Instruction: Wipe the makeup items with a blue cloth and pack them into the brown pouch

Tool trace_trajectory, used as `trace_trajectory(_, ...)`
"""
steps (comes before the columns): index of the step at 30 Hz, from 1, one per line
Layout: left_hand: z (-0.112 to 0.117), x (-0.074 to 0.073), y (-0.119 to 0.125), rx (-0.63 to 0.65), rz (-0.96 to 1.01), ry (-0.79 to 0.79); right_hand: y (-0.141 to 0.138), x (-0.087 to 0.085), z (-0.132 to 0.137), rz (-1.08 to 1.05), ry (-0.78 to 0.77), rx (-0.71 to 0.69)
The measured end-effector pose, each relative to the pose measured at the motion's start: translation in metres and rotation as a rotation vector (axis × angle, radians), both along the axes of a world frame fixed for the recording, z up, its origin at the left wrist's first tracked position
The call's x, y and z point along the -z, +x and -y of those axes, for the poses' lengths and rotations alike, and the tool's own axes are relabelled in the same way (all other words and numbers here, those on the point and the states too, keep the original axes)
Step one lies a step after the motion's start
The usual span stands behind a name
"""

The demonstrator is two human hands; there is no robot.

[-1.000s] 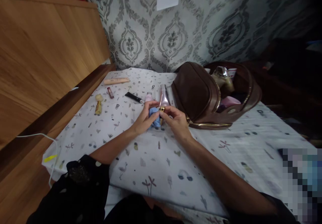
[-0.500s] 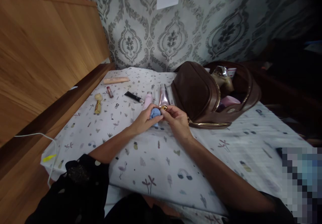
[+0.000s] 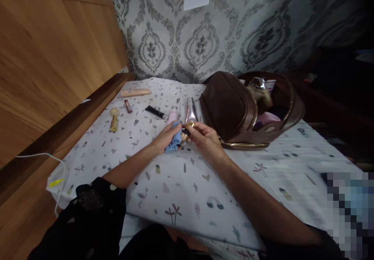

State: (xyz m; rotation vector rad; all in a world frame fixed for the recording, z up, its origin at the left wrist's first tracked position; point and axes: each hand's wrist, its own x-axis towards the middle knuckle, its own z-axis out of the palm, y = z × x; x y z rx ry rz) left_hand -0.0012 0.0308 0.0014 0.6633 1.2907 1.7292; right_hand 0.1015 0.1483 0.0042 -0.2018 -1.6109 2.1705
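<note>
My left hand (image 3: 164, 140) is closed on a crumpled blue cloth (image 3: 174, 138). My right hand (image 3: 206, 138) pinches a small gold-and-black cosmetic item (image 3: 187, 129) by its gold end, and the cloth lies against the item's other end. Its exact kind is unclear, as fingers cover part of it. Just beyond the hands are a pink tube (image 3: 173, 114) and a silvery-pink tube (image 3: 191, 110). A black tube (image 3: 156, 112) with a silver end lies to their left.
At right stands an open brown leather bag (image 3: 228, 108) with bottles and a pink item inside. Farther left lie a peach tube (image 3: 135, 92), a small lipstick-like tube (image 3: 127, 106) and a gold bottle (image 3: 113, 123). A white cable (image 3: 62, 174) hangs at the table's left edge.
The blue cloth has shifted left and down, spreading out in my left hand. More of the gold-and-black item now shows between my hands.
</note>
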Motion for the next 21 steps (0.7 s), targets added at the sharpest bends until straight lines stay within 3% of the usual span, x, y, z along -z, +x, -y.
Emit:
trace_trajectory(4, 0.002, -0.003, -0.004, 0.144, 0.135, 0.034, 0.002, -0.003, -0.001, 0.001, -0.024, -0.026)
trace_trajectory(7, 0.003, -0.004, -0.004, 0.142, 0.144, 0.054, 0.001, -0.003, -0.003, -0.003, -0.03, -0.025)
trace_trajectory(11, 0.002, -0.002, -0.002, 0.005, 0.058, 0.044, -0.001, 0.001, -0.004, 0.023, -0.036, 0.051)
trace_trajectory(16, -0.001, 0.001, -0.001, -0.213, -0.063, -0.011, -0.006, 0.014, -0.001, 0.101, 0.071, 0.099)
trace_trajectory(21, -0.001, 0.001, 0.002, -0.269, -0.199, -0.019, -0.007, 0.019, 0.002, 0.114, 0.138, 0.075)
